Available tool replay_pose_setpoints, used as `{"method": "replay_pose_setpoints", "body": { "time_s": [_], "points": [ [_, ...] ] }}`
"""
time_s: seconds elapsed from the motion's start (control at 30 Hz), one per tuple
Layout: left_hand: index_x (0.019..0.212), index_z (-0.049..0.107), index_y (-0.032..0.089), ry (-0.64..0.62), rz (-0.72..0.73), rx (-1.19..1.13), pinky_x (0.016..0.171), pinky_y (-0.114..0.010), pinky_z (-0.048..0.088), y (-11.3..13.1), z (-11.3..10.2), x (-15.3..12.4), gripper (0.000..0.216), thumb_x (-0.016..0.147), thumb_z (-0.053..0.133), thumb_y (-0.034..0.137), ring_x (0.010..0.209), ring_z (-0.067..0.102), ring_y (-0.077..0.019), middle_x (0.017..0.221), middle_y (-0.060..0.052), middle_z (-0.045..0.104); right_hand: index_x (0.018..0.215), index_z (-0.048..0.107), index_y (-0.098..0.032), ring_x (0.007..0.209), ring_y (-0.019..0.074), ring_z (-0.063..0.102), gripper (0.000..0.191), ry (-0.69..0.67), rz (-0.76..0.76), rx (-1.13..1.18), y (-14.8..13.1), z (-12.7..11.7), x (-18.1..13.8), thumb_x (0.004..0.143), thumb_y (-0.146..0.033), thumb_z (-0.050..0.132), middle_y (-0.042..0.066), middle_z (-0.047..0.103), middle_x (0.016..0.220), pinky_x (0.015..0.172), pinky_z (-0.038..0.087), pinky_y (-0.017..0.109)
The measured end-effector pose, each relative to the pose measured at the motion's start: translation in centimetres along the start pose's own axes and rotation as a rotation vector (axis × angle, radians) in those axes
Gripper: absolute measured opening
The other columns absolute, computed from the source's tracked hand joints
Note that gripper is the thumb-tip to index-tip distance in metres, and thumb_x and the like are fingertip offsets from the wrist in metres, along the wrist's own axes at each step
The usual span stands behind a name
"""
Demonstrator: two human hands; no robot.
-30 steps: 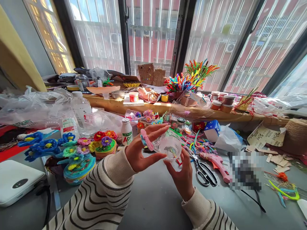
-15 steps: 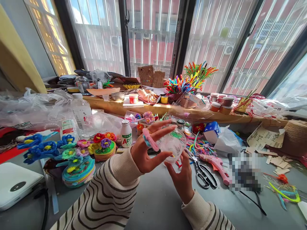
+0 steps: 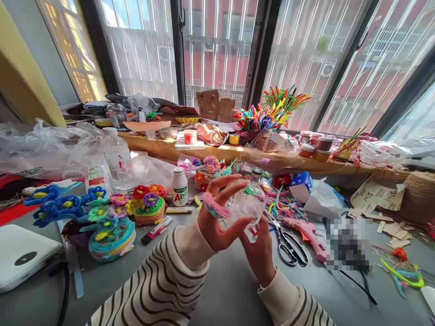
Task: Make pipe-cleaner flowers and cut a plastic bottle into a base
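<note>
Both my hands hold a small clear glass cup (image 3: 245,203) above the grey table (image 3: 224,290). My left hand (image 3: 217,217) wraps round the cup's left side, thumb below and fingers over the top, with a pink and blue pipe-cleaner ring (image 3: 213,206) on one finger. My right hand (image 3: 260,251) supports the cup from underneath, its fingers closed against it. The cup is tilted on its side and shows coloured reflections. Both sleeves are striped cream and dark.
Pipe-cleaner flowers and coasters (image 3: 112,217) lie at the left beside a small white bottle (image 3: 179,186). Scissors (image 3: 288,244) and a pink glue gun (image 3: 307,233) lie right of my hands. A white device (image 3: 20,256) sits far left. A bunch of coloured pipe cleaners (image 3: 272,108) stands on the shelf.
The cup has been turned from mouth-toward-me to lying on its side, and my left fingers have curled further over it. My hands shifted slightly right.
</note>
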State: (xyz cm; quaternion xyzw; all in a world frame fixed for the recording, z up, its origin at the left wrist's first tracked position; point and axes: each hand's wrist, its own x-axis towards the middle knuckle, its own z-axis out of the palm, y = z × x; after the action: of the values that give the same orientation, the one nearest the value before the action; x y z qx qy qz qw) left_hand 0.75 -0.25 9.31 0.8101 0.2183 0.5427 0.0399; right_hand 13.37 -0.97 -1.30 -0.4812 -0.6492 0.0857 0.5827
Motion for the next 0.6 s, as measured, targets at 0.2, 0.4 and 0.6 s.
{"method": "replay_pose_setpoints", "body": {
  "time_s": [0.2, 0.4, 0.6],
  "points": [
    [0.113, 0.039, 0.023, -0.009, -0.028, 0.034, 0.087, -0.041, 0.034, 0.22, 0.12, 0.18, 0.054, 0.062, 0.058, 0.029, 0.104, 0.039, -0.0234, 0.112, -0.008, 0.041, 0.114, 0.032, -0.017, 0.096, 0.0262, 0.049, 0.050, 0.019, -0.019, -0.043, 0.13, 0.00, -0.08, 0.070, -0.028, 0.053, 0.013, 0.050, 0.105, 0.071, 0.044, 0.045],
    [0.115, 0.036, 0.023, -0.010, -0.045, 0.048, 0.089, -0.041, 0.033, 0.51, -0.13, -0.07, 0.057, 0.063, 0.058, 0.031, 0.105, 0.039, -0.0233, 0.113, -0.009, 0.040, 0.113, 0.032, -0.017, 0.094, 0.0252, 0.050, 0.048, 0.035, -0.042, -0.064, 0.13, -0.07, -0.03, 0.071, -0.028, 0.052, 0.013, 0.050, 0.103, 0.071, 0.045, 0.043],
    [0.113, 0.040, 0.024, -0.036, -0.066, 0.052, 0.091, -0.042, 0.029, 0.34, 0.27, -0.23, 0.055, 0.062, 0.059, 0.034, 0.105, 0.039, -0.0242, 0.113, -0.008, 0.042, 0.112, 0.034, -0.017, 0.094, 0.0257, 0.051, 0.047, 0.042, -0.040, -0.056, 0.45, 0.00, -0.19, 0.070, -0.029, 0.053, 0.013, 0.051, 0.102, 0.071, 0.045, 0.044]
  ]
}}
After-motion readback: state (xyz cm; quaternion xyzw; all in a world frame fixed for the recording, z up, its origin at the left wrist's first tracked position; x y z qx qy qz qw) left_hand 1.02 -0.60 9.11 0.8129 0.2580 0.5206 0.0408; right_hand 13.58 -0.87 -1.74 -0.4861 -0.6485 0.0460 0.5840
